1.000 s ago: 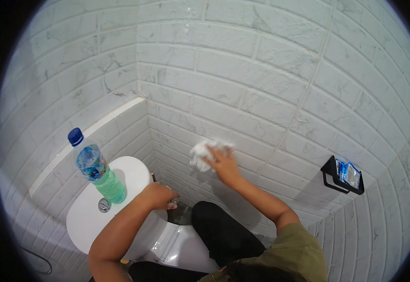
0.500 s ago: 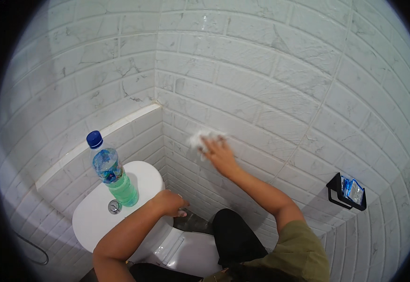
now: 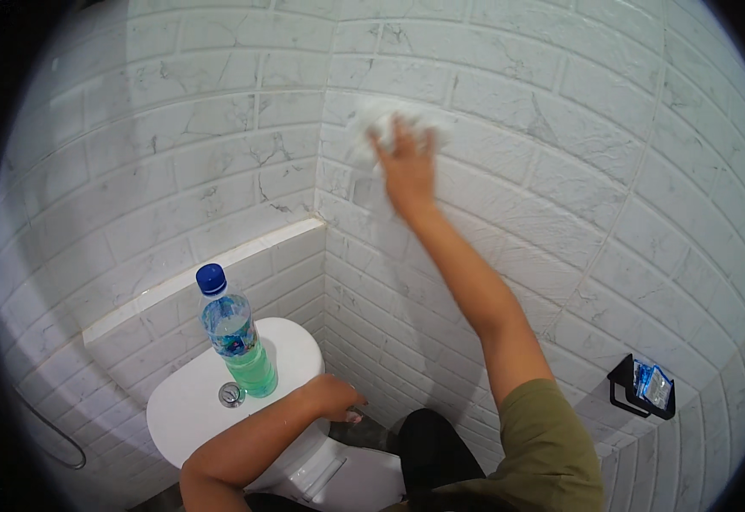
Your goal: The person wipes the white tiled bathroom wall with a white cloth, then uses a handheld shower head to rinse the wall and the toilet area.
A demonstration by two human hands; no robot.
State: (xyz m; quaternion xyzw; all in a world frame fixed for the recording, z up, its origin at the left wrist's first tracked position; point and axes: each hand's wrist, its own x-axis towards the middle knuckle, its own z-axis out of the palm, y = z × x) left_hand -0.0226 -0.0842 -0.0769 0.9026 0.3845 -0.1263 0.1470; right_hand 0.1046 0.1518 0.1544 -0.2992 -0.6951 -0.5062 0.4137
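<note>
**Right hand spreads over white wad on tiled wall**

The right hand (image 3: 409,171) covers a crumpled white wad (image 3: 386,126) against the marbled white wall (image 3: 492,102), near the corner. Its fingers are spread over the wad rather than closed around it (motion blur hides whether it is cloth or paper). The hands are well apart: the left hand (image 3: 338,398) sits low, by the right end of the white toilet tank (image 3: 176,420), fingers partly bent. Whether it grips or touches anything there cannot be told.

On the tank lid, a clear bottle (image 3: 253,373) with a blue cap stands upright, green liquid in its lower part, just beside a round chrome button (image 3: 231,394). A pale ledge (image 3: 210,277) runs along the wall behind. Off to the right, a black holder (image 3: 622,375) on the wall carries blue packets (image 3: 656,386). A dark hose (image 3: 52,427) curves at lower left.
</note>
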